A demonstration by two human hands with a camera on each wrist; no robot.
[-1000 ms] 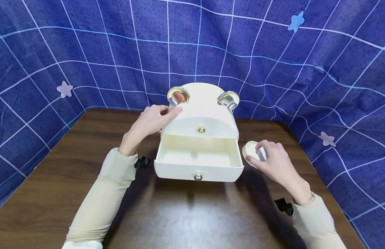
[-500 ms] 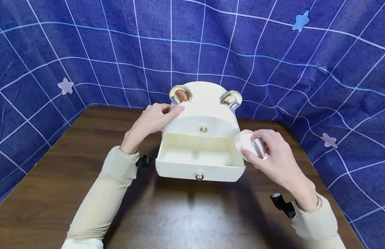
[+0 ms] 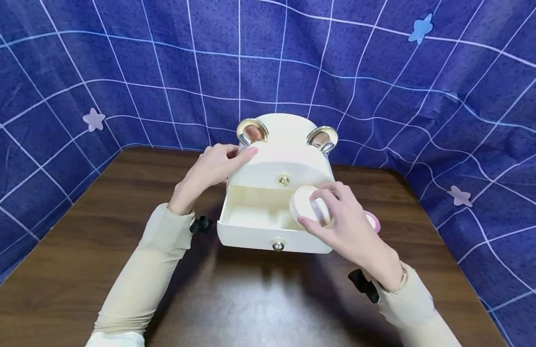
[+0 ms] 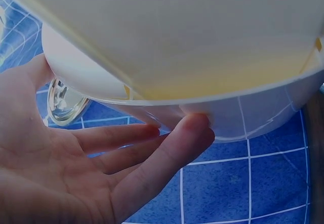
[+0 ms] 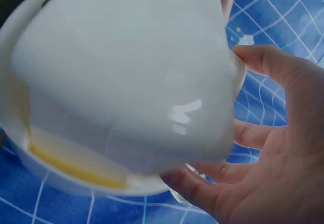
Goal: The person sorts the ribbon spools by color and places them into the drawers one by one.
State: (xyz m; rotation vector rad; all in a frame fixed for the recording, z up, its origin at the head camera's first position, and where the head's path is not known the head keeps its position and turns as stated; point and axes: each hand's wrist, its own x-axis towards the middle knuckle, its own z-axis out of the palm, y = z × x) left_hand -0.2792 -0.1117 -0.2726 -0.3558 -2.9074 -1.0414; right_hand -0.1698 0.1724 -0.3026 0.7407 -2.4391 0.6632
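Note:
A white drawer box (image 3: 289,161) with shiny gold ear-shaped parts stands on the table. Its lower drawer (image 3: 250,236) is pulled out, and the visible part of the inside is bare. My left hand (image 3: 213,166) holds the box's upper left corner, thumb on top and fingers along the side. Between thumb and fingers, my right hand (image 3: 347,221) grips a round white jar-like container (image 3: 304,205) above the drawer's right half. In the right wrist view the container's smooth white body (image 5: 126,72) fills much of the picture; its exact kind is unclear.
Partly hidden behind my right hand, a small pink-and-white round object (image 3: 373,221) lies on the brown wooden table (image 3: 250,308). Blue grid-patterned cloth (image 3: 207,58) hangs behind and beside the table. The upper drawer with its gold knob (image 3: 284,180) is closed.
My right hand has lifted the white container from beside the box and carried it left over the open drawer. The pink-and-white object has come into view. My left hand stays put.

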